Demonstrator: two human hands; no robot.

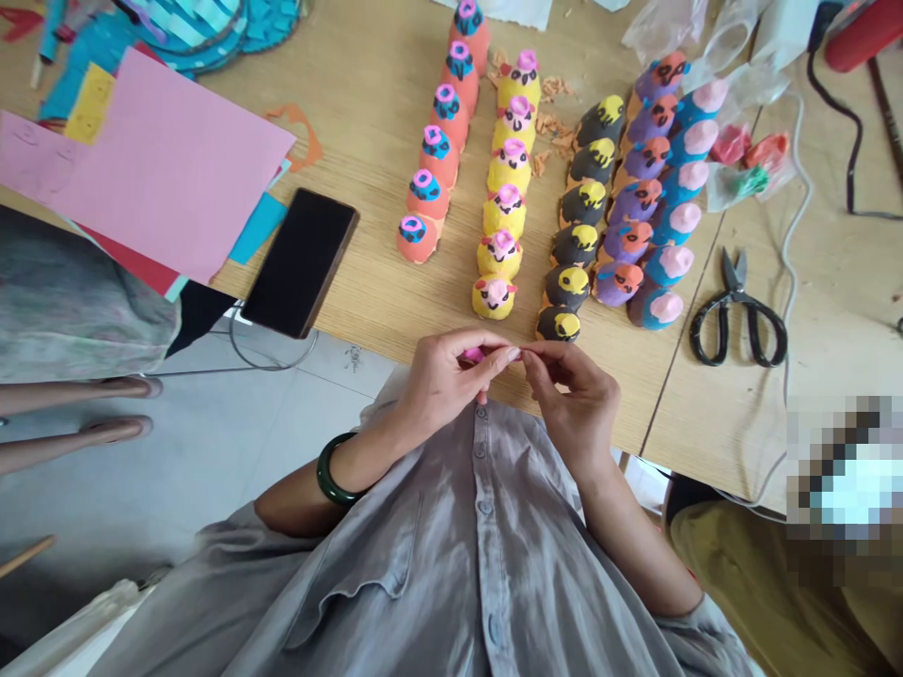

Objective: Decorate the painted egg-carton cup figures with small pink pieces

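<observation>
My left hand (451,376) is closed around a small bright pink lump (472,354) that looks like modelling clay. The fingertips of my right hand (575,390) pinch together against those of my left, at the table's near edge; what they hold is too small to make out. Just beyond my hands stand rows of painted egg-shaped figures: a coral row (438,155), a yellow row (509,169), a black row with yellow tops (577,243), a purple row with orange faces (639,202) and a blue row with pale pink tops (681,212). Pink pieces top the coral and yellow figures.
Black-handled scissors (737,315) lie on the wooden table at right, near a grey cable (794,254) and bags of coloured clay (752,160). A phone (300,263) and pink paper (190,169) lie at left. Other people sit on both sides.
</observation>
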